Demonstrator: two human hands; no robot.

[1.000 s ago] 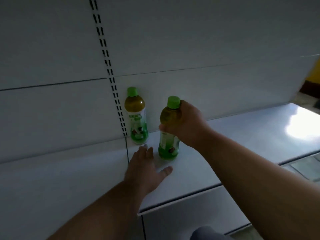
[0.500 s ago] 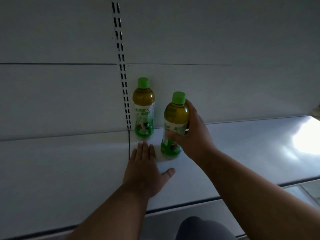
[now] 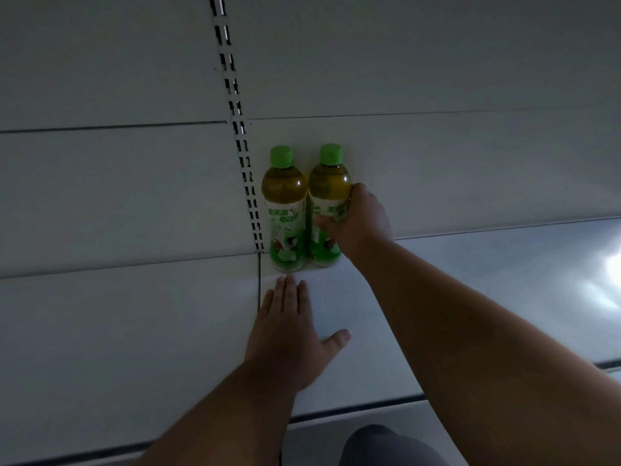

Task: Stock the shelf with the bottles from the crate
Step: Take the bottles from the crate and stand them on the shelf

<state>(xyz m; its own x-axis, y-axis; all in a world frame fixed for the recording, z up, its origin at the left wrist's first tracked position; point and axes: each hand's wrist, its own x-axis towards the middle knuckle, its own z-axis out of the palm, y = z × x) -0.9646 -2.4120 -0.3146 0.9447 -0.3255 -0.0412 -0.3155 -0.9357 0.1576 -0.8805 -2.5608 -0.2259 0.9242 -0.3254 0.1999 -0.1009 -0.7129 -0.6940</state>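
Observation:
Two green-capped bottles of yellow-green drink stand upright side by side at the back of the white shelf (image 3: 470,280), against the back panel. The left bottle (image 3: 285,210) stands free beside the slotted upright. My right hand (image 3: 361,223) grips the right bottle (image 3: 327,193) around its label from the right side. My left hand (image 3: 289,334) rests flat on the shelf just in front of the left bottle, fingers straight and thumb spread. The crate is out of view.
A slotted metal upright (image 3: 242,146) runs down the back panel just left of the bottles. The shelf's front edge (image 3: 369,406) runs below my forearms. A bright glare patch (image 3: 610,270) lies on the shelf at the far right.
My right hand has pushed its bottle back and left until it stands beside the first bottle at the back panel. My left hand stayed flat on the shelf.

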